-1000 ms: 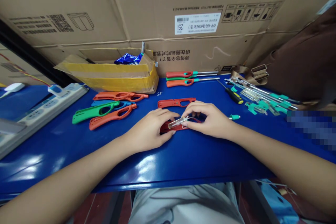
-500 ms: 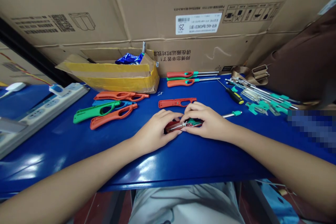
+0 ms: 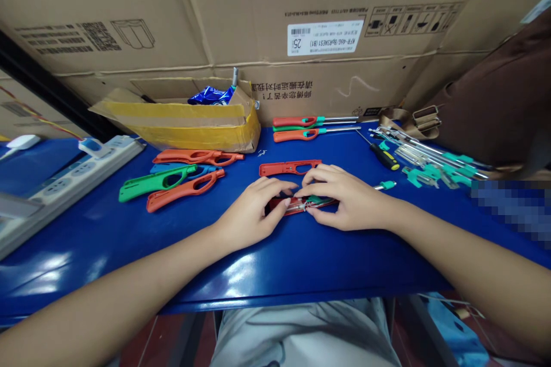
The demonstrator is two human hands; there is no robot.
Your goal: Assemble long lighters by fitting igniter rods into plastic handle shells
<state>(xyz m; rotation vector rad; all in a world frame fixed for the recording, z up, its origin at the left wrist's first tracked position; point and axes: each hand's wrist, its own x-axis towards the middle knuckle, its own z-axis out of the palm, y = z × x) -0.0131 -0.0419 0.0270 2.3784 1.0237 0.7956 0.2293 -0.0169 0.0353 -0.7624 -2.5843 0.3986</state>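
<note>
An opened red utility lighter (image 3: 294,207) lies on the blue table in front of me, its inner parts, thin wires and green piece exposed. My left hand (image 3: 253,212) holds its left end, the thumb resting on the parts and the fingers on the far side. Around the wires and the green part, my right hand (image 3: 344,197) has thumb and fingers on the lighter, hiding much of that end. A metal tube with a green tip (image 3: 386,185) shows beyond the right hand. Just behind my hands is a loose red half shell (image 3: 275,168).
Red, blue and green handle shells (image 3: 159,183) lie to the left, before a yellow-taped carton (image 3: 185,133). Several assembled lighters (image 3: 297,135) lie at the back. A screwdriver (image 3: 385,157) and metal rods (image 3: 434,152) are on the right, a power strip (image 3: 64,183) far left.
My left thumb has moved up onto the lighter's inner parts, and the gap between my hands has widened slightly. The right hand has shifted a little to the right.
</note>
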